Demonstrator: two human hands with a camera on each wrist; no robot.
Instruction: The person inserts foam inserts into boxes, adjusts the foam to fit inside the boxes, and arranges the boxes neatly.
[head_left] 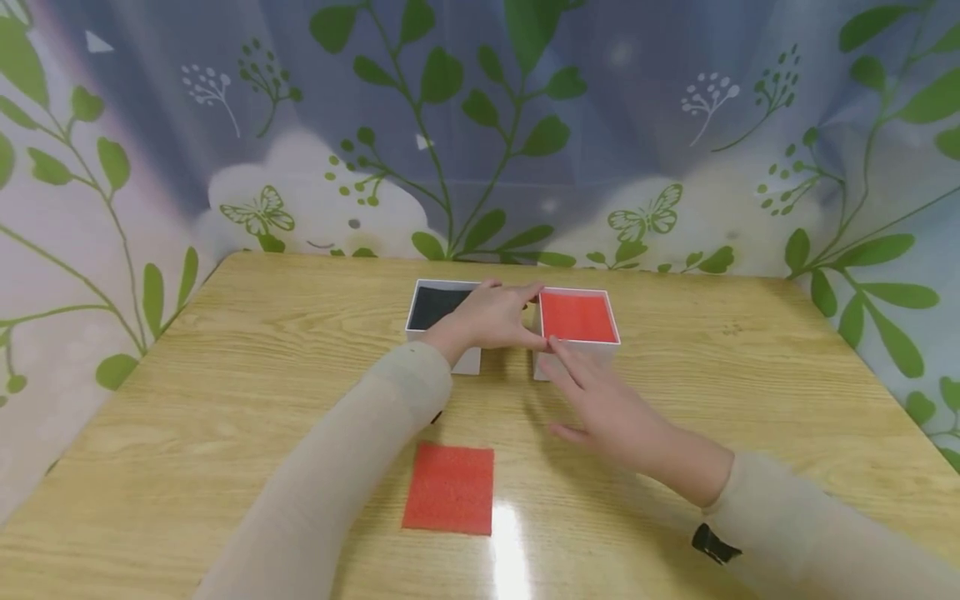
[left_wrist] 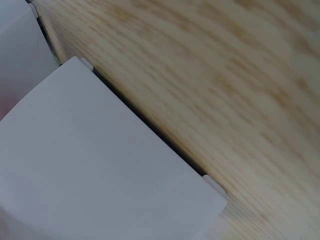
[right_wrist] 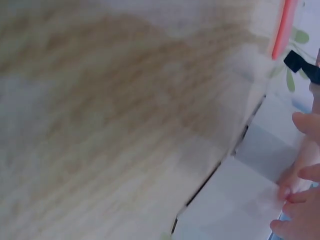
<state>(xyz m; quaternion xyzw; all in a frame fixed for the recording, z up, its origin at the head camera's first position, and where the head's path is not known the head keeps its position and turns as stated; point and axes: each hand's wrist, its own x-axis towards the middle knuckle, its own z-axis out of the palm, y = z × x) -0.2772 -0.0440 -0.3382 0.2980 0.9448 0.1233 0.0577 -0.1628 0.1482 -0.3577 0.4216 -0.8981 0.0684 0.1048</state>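
Observation:
Two white boxes stand side by side with a gap between them. The left box (head_left: 468,362) shows a black sheet (head_left: 435,307) inside; the right box (head_left: 611,354) shows a red sheet (head_left: 577,315). My left hand (head_left: 491,317) reaches over the left box, thumb and a finger spread along the right box's near-left and far-left corners. My right hand (head_left: 611,408) is just in front of the right box, fingers extended, fingertips meeting the left thumb at that near corner. White box sides (left_wrist: 95,155) fill much of the left wrist view.
A flat red square (head_left: 450,489) lies on the wooden table (head_left: 225,400), nearer to me. Beside the left sleeve a small dark tip (head_left: 437,417) shows, mostly covered. A black strap (head_left: 714,545) hangs at the right sleeve. Behind the table hangs a leaf-patterned curtain (head_left: 480,167).

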